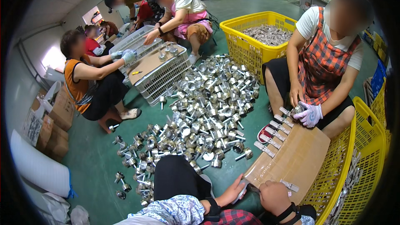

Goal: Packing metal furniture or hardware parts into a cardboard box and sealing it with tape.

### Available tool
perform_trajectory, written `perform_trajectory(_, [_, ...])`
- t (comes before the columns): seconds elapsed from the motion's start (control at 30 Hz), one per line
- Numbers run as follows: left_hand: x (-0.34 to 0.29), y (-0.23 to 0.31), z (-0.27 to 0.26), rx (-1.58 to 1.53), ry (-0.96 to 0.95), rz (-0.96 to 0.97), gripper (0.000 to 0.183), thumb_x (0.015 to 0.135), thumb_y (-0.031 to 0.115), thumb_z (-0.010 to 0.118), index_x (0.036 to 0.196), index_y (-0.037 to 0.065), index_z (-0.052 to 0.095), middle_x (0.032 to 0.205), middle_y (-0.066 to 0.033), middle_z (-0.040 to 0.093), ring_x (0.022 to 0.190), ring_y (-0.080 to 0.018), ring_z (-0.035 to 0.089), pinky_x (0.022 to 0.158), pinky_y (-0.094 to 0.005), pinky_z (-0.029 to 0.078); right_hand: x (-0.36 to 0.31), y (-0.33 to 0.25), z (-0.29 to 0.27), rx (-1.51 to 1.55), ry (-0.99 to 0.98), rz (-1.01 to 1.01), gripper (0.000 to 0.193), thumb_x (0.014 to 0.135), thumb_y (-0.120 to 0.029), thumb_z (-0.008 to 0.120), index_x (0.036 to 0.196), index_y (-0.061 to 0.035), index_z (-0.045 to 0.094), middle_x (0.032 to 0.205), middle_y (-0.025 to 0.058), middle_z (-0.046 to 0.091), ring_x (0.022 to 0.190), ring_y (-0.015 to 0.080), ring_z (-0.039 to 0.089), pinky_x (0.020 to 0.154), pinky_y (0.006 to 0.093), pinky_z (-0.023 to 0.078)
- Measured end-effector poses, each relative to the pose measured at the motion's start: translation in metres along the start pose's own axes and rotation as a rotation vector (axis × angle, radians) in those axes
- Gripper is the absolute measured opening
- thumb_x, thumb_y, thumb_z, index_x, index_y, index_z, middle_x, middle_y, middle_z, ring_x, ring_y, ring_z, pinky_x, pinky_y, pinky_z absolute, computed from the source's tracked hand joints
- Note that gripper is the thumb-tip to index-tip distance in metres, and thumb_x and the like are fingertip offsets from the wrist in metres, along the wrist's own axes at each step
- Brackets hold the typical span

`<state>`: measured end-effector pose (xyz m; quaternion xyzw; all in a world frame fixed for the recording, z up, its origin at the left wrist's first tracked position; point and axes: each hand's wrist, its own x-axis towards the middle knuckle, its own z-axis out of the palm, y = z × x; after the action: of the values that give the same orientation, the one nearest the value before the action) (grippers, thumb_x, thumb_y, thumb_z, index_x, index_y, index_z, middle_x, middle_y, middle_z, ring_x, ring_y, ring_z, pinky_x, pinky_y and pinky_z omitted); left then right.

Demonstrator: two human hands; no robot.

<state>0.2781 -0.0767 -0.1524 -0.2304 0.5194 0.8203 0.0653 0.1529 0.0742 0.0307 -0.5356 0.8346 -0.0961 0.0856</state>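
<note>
My left hand (231, 192) is closed at the near left corner of a brown cardboard sheet (291, 154). A greyish edge shows by its fingers, but what it holds cannot be made out. My right hand (275, 198) is curled at the sheet's near edge, its fingertips turned down and hidden. Beside it, a flat metal clip (289, 185) lies on the cardboard. Several similar metal clips (271, 141) sit in a row along the sheet's far left edge. Across from me, a co-worker's gloved hand (308, 114) and bare hand hold a round metal part (297, 110).
A large heap of round metal parts with bolt stems (208, 100) covers the green floor ahead. Yellow baskets (339, 171) stand at my right, and another yellow basket (239, 43) holds small metal pieces. A grey crate (166, 77) and several people are farther left.
</note>
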Motion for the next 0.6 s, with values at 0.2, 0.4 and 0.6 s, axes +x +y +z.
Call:
perform_trajectory(0.2, [0.001,0.009,0.0,-0.016,-0.03,-0.037,0.067,0.112,0.028,0.042,0.167,0.015,0.005,0.087,-0.0048,0.058,0.069,-0.0129,0.055,0.064,-0.0277,0.05,-0.004,0.007,0.002,0.021,0.026,0.002,0.012,0.08,-0.018,0.066,0.077,-0.0065,0.066,0.075,0.0144,0.065,0.069,0.034,0.067,0.063,0.0459,0.053])
perform_trajectory(0.4, [0.01,0.01,0.001,-0.073,-0.004,-0.056,0.066,0.112,0.029,0.043,0.167,0.017,0.007,0.087,-0.0063,0.059,0.069,-0.0134,0.056,0.062,-0.0277,0.051,-0.005,0.022,0.009,0.076,0.051,-0.019,0.011,0.081,-0.015,0.064,0.079,-0.0049,0.066,0.078,0.0151,0.065,0.073,0.0349,0.068,0.066,0.0457,0.054])
perform_trajectory(0.6, [0.014,0.011,0.014,-0.06,-0.005,-0.091,0.065,0.112,0.028,0.043,0.166,0.019,0.009,0.089,-0.0065,0.059,0.069,-0.0139,0.057,0.061,-0.0276,0.051,-0.015,0.034,0.02,0.097,0.055,0.036,0.01,0.08,-0.013,0.062,0.08,-0.0037,0.065,0.078,0.0159,0.065,0.074,0.0355,0.068,0.067,0.0452,0.055])
